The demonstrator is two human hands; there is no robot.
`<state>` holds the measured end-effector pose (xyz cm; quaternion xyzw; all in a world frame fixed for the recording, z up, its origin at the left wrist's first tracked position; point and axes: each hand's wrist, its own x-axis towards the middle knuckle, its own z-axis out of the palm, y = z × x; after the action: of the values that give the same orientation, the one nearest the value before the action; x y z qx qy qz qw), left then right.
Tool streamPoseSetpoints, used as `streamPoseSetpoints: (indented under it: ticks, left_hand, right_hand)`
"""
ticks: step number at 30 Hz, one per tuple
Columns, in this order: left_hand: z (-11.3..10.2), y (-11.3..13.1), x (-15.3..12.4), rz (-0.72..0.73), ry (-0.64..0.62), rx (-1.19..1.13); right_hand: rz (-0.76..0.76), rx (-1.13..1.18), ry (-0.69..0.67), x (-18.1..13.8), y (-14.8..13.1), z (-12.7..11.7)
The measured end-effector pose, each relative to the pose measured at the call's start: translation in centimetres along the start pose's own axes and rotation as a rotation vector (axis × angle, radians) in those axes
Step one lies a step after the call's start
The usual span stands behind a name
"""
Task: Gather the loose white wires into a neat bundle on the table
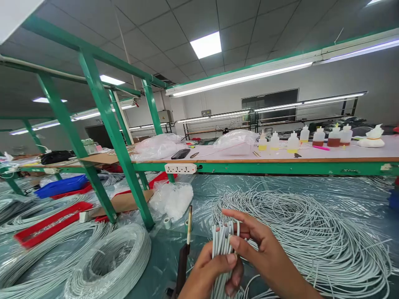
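At bottom centre, the left hand (215,270) is clamped around a cable bundle (222,245), and the right hand (262,251) pinches its upright ends. A tool (183,257) stands just left. Loose cable (311,232) fills the right; two coils (109,261) lie lower left. Seven bottles (293,142) line the bench edge (280,167).

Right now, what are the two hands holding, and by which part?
Both the left hand and right hand grip a bundle of grey cables just below its upper ends.
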<state>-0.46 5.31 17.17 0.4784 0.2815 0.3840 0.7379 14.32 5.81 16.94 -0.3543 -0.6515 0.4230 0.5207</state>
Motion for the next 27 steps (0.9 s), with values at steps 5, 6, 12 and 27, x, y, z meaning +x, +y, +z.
streamPoseSetpoints:
  ticks: [5, 6, 12, 27]
  left_hand:
    - [-0.2, -0.4, -0.1, -0.008, 0.023, -0.04]
    - [-0.2, -0.4, -0.1, -0.004, 0.033, -0.037]
    - [0.3, -0.9, 0.0, 0.077, 0.142, -0.017]
    - [-1.6, -2.0, 0.5, -0.053, 0.163, -0.037]
  right_hand:
    - [-0.029, -0.023, 0.013, 0.2, 0.1, -0.3]
    - [-0.032, -0.051, 0.026, 0.2, 0.2, -0.4]
    - [-0.265, -0.408, 0.115, 0.1, 0.1, -0.9]
    - [-0.549, -0.986, -0.005, 0.1, -1.5, -1.3]
